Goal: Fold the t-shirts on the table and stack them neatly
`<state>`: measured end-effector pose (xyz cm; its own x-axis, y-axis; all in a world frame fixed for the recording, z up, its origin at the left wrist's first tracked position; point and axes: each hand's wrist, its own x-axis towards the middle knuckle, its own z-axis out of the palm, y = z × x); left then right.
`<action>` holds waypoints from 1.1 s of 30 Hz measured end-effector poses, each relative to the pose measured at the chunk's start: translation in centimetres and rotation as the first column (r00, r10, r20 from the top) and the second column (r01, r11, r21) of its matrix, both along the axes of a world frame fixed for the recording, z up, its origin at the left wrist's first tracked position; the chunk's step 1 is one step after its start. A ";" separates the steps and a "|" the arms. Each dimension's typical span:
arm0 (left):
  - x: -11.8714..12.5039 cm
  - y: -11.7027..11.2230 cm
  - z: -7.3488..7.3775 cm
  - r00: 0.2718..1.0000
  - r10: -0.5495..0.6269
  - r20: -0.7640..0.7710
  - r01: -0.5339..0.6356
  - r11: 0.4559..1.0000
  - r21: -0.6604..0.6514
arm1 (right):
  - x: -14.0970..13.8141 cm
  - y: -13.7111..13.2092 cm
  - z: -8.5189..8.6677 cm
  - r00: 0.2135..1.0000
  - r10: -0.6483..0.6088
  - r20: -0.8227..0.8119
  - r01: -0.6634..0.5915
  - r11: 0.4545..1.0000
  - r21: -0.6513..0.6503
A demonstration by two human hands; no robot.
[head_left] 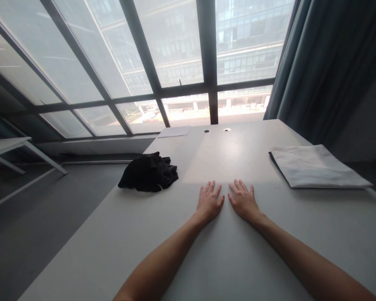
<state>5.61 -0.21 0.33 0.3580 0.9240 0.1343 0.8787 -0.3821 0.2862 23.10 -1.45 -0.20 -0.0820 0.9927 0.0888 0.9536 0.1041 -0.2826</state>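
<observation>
My left hand (pixel 209 201) lies flat on the white table (pixel 232 259), palm down with its fingers apart. Close beside it, a small gap away, my right hand (pixel 243 199) rests the same way. Neither holds anything. To the left of my left hand is a crumpled heap of black cloth (pixel 148 172), near the table's left edge. On the right side of the table lies a flat, white-topped rectangular thing (pixel 318 167) with a dark edge, perhaps folded cloth; its kind is unclear.
A thin white sheet (pixel 174 131) lies at the table's far left corner. Two round cable holes, one dark (pixel 207 131) and one light-rimmed (pixel 227 129), sit near the far edge. Large windows (pixel 178 46) stand beyond, a dark curtain (pixel 326 62) at right, another white table (pixel 9 144) at left.
</observation>
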 end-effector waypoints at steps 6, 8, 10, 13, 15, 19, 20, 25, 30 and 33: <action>-2.2 3.0 1.6 0.959 0.024 0.282 -0.025 1.000 0.001 | 0.1 -0.1 -0.2 1.000 0.003 0.031 -0.003 1.000 0.000; -4.6 4.9 3.1 0.943 0.056 0.329 -0.100 0.988 0.116 | 0.2 -0.1 -0.2 0.999 0.005 0.034 -0.005 1.000 -0.003; -7.7 6.6 4.8 0.933 0.158 0.322 -0.240 0.942 0.234 | 0.2 -0.1 -0.3 1.000 0.005 0.031 -0.005 1.000 0.000; -12.9 8.4 6.5 0.863 0.393 0.317 -0.494 0.785 0.373 | 0.2 -0.1 -0.3 1.000 0.003 0.021 -0.003 1.000 0.002; -16.1 8.9 6.8 0.781 0.533 0.325 -0.624 0.668 0.405 | 0.2 -0.1 -0.4 1.000 0.004 0.019 -0.004 1.000 -0.001; -20.1 9.0 5.4 0.665 0.670 0.328 -0.743 0.553 0.377 | 0.2 0.0 -0.5 0.999 0.009 0.033 -0.009 1.000 0.000; -20.7 9.0 4.9 0.655 0.683 0.324 -0.752 0.550 0.363 | 0.2 0.0 -0.6 0.999 0.008 0.035 -0.008 1.000 0.001; -21.6 9.5 2.7 0.634 0.719 0.286 -0.773 0.574 0.270 | 0.2 0.1 -0.8 1.000 0.004 0.020 -0.004 1.000 0.012; -21.6 9.9 1.9 0.638 0.739 0.217 -0.767 0.582 0.271 | 0.2 0.0 -0.6 1.000 0.001 0.006 -0.001 1.000 0.016; -22.0 10.0 1.6 0.648 0.732 0.211 -0.757 0.591 0.279 | 0.2 0.0 -0.5 1.000 -0.003 0.014 0.003 1.000 0.015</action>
<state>-16.37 9.79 1.89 -0.4569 0.7621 0.4588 0.8817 0.3198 0.3468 23.29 -1.48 -0.72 -0.0806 0.9914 0.1029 0.9578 0.1056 -0.2674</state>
